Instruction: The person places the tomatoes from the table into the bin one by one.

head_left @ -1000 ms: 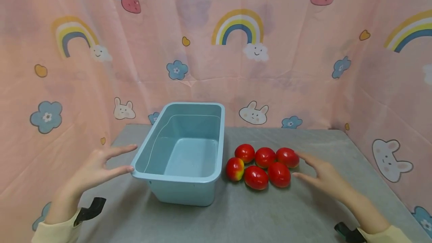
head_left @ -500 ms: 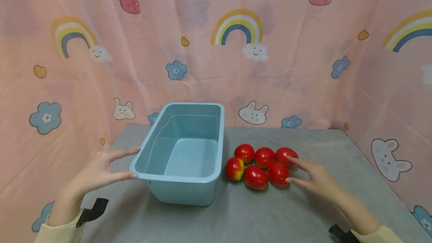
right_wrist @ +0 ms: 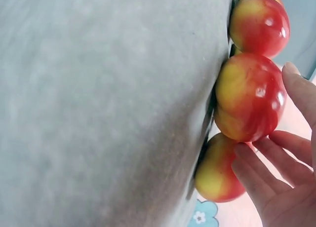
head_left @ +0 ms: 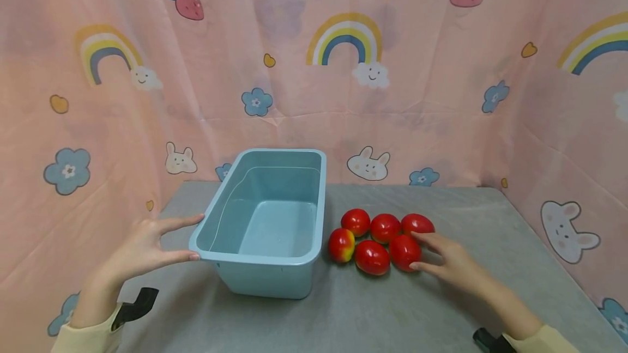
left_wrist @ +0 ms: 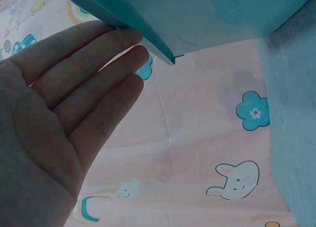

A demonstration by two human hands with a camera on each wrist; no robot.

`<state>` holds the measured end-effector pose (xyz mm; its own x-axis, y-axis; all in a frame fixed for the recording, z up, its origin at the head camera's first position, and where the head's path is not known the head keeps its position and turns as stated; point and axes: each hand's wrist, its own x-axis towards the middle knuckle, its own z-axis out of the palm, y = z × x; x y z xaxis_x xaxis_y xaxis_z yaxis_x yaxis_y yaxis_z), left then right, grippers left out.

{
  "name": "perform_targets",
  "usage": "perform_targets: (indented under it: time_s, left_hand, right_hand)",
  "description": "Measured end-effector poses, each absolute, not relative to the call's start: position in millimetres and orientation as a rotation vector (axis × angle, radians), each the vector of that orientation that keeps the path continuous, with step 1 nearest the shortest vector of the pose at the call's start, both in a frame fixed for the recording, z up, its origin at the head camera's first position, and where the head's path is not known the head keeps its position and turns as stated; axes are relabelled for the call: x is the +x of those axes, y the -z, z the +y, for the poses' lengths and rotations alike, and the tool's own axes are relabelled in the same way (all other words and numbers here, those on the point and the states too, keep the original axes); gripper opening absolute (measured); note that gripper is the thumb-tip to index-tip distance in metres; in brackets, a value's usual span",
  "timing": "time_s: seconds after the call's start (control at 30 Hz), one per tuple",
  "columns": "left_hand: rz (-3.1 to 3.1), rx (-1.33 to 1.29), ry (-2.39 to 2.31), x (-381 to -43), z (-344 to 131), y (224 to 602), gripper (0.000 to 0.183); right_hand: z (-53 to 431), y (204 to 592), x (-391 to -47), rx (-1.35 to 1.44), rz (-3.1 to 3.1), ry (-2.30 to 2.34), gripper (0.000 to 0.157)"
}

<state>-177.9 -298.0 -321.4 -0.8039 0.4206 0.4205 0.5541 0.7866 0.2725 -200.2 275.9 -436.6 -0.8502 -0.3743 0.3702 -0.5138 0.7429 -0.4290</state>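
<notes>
A light blue plastic bin (head_left: 270, 278) stands on the grey table, with nothing inside it. My left hand (head_left: 139, 247) is at its near left corner, thumb and fingers spread and touching the rim; the left wrist view shows the fingers (left_wrist: 106, 84) straight under the bin's edge. Several shiny red-and-yellow fruits (head_left: 372, 258) lie grouped right of the bin; they look like mangoes or apples. My right hand (head_left: 456, 266) is beside the front right fruit (right_wrist: 252, 96), thumb and fingers spread on either side of it. Whether they press on it cannot be told.
The grey table (head_left: 373, 315) extends in front of the bin and fruits. A pink printed curtain (head_left: 304, 124) hangs behind the table and along its sides. A second fruit (head_left: 417, 224) lies just behind my right fingers.
My right hand has moved left and slightly down, from the table's right side to the front right fruit. My left hand has shifted slightly right onto the bin's rim. The fruits look unmoved.
</notes>
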Motion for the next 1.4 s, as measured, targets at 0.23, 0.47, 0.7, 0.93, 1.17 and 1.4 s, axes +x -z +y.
perform_targets:
  time_s: [0.23,0.47,0.7,0.93,1.17,1.4]
  left_hand:
    - [-2.631,-0.747,0.552,-177.9,-296.8,321.1,0.062]
    - [-2.630,-0.750,0.571,-177.3,-296.9,320.7,0.062]
    - [-2.627,-0.751,0.575,-177.2,-296.8,320.3,0.063]
    - [-2.651,-0.732,0.567,-176.7,-296.4,321.2,0.063]
    - [-2.670,-0.718,0.587,-176.6,-295.5,320.8,0.063]
    - [-2.672,-0.718,0.587,-174.4,-294.5,319.4,0.064]
  right_hand:
    - [274.2,439.5,-202.2,0.641,-2.739,-0.813,0.071]
    - [273.7,440.0,-204.2,0.621,-2.771,-0.806,0.072]
    - [274.0,440.1,-206.0,0.618,-2.790,-0.839,0.072]
    - [274.0,440.3,-206.8,0.599,-2.797,-0.868,0.073]
    - [274.1,439.7,-206.0,0.596,-2.791,-0.891,0.072]
    - [274.6,432.8,-205.8,0.552,-2.812,-0.892,0.072]
